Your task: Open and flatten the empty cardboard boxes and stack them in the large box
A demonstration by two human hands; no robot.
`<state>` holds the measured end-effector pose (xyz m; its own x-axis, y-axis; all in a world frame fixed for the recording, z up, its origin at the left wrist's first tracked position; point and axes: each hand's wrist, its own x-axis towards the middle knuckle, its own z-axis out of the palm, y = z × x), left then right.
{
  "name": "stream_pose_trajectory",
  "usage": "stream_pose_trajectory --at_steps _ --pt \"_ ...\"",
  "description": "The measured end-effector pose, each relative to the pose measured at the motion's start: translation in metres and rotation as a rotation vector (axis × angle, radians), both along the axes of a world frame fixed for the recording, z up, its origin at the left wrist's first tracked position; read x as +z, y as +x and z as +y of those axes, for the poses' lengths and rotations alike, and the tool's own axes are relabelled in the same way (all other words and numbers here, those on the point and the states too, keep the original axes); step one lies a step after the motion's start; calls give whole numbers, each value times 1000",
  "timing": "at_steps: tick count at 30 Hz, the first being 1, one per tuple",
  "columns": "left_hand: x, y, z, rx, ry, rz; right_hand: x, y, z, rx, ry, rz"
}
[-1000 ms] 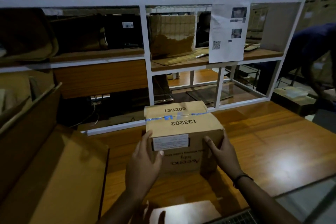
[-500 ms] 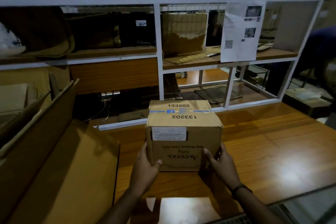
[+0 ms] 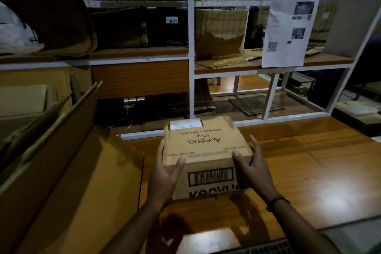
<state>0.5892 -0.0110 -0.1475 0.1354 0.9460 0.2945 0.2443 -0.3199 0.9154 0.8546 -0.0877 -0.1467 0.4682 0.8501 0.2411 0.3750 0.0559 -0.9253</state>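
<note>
Beyond the fingers [image 3: 180, 161], the cardboard box [image 3: 203, 142] top reads, upside down, "Aveeno baby" and "Daily Moisture Lotion 227g". Between the fingers, its near face shows a barcode [image 3: 210, 175] above "Kenvu", cut off. The posted sheet [image 3: 288, 33] with a QR code is illegible.
</note>
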Motion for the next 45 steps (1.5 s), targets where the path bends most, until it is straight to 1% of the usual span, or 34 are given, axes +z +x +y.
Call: stream_pose_trajectory --at_steps 4,7,9,12,14,17,18,20,23,26,27,29,30,32,34,35,36,37,38,39,40,41,43,45 --pt "-41 -6 -7 41 -123 29 -16 -5 -3 13 -7 117" --pt "-59 -5 -6 53 -193 19 -26 -9 -7 8 -12 105" --pt "-54 -3 -4 52 -187 30 -26 -10 -7 -4 -14 96" --pt "-36 -6 -4 57 -104 70 -14 -11 -6 -33 -15 34" --pt "-15 -7 -6 113 -28 126 -2 -9 -4 -58 -5 -25" --pt "28 -7 -7 281 86 302 22 -9 2 -163 -21 -173" --pt "42 -8 -6 302 120 355 32 -10 4 -208 -26 -224" --pt "66 -9 -2 278 96 463 54 -9 6 -262 -51 -332" --pt "87 -8 8 238 39 695 79 -8 12 -234 -179 -521" --pt "83 1 15 187 -5 894 81 -12 20 -178 -465 -662" --pt "80 5 16 185 -35 909 77 -14 23 -166 -542 -681" --pt "77 11 17 242 -33 876 74 -19 25 -168 -592 -676" --pt "76 13 17 290 23 861 75 -20 26 -180 -583 -674" --pt "78 18 15 332 254 804 78 -23 23 -220 -534 -749" --pt "81 20 10 217 539 657 78 -27 18 -284 -380 -852" --pt "83 20 7 91 613 589 79 -30 16 -308 -281 -890" --pt "84 20 5 -64 635 573 79 -32 13 -324 -188 -924" --pt "83 21 3 -214 626 613 78 -33 12 -339 -108 -954" --pt "82 22 3 -322 626 681 78 -34 11 -354 -48 -976" --pt "82 24 3 -370 641 731 78 -34 9 -366 0 -986" --pt "82 26 4 -369 655 738 78 -34 8 -365 40 -989" --pt "83 27 6 -344 660 707 77 -33 7 -347 71 -985" --pt "83 28 8 -262 698 601 76 -33 4 -250 99 -944" --pt "82 30 13 -207 701 576 75 -34 3 -144 87 -886"
